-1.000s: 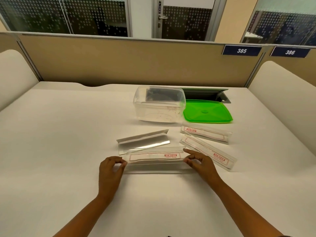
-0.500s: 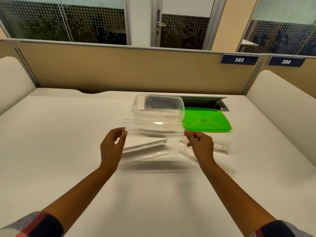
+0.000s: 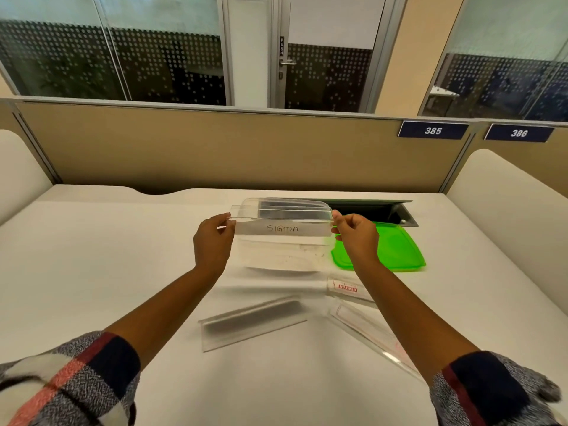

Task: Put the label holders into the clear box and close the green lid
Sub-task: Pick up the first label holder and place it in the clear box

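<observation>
Held label holder (image 3: 281,224) marked "SIGMA": level, above the open clear box (image 3: 282,256). Green lid (image 3: 396,249) flat just right of box. Three more holders on desk: (image 3: 253,322), (image 3: 347,289), (image 3: 368,333)

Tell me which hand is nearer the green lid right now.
Right. The right hand pinches one end of the held label holder and overlaps the green lid's left edge in view. The left hand pinches the other end, across the clear box from the lid.
</observation>
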Available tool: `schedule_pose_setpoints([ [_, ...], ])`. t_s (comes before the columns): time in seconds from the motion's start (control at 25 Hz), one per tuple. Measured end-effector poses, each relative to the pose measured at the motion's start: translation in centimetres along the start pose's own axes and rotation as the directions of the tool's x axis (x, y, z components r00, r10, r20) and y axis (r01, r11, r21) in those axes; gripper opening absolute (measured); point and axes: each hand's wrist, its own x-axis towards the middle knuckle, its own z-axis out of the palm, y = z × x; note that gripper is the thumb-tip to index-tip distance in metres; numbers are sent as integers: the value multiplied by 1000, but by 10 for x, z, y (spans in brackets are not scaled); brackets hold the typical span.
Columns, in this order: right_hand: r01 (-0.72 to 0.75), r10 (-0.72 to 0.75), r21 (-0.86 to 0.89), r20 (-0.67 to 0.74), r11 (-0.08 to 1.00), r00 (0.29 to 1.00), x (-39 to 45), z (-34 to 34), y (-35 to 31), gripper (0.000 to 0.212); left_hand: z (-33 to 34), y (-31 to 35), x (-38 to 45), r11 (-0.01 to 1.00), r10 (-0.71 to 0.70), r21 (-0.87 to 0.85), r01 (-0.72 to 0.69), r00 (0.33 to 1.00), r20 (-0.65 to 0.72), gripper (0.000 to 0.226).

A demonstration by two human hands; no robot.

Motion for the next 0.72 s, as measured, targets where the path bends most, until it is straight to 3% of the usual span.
schedule_pose_setpoints([
  [0.24, -143, 148, -107, 45, 984, 988, 58, 35, 16, 35, 34, 3, 54, 973, -230, 25, 229, 973, 29, 28],
  [0.4, -248, 291, -270, 133, 930, 948, 78, 46, 24, 28, 61, 7, 66, 961, -274, 43, 272, 958, 85, 22],
  [0.56, -40, 69, -647, 20, 762, 997, 83, 41, 28, 30, 76, -1, 76, 957, -288, 40, 286, 953, 92, 28],
  [0.72, 31, 5, -747, 46, 664, 999, 84, 42, 38, 32, 88, -6, 78, 938, -346, 62, 340, 928, 136, 30],
])
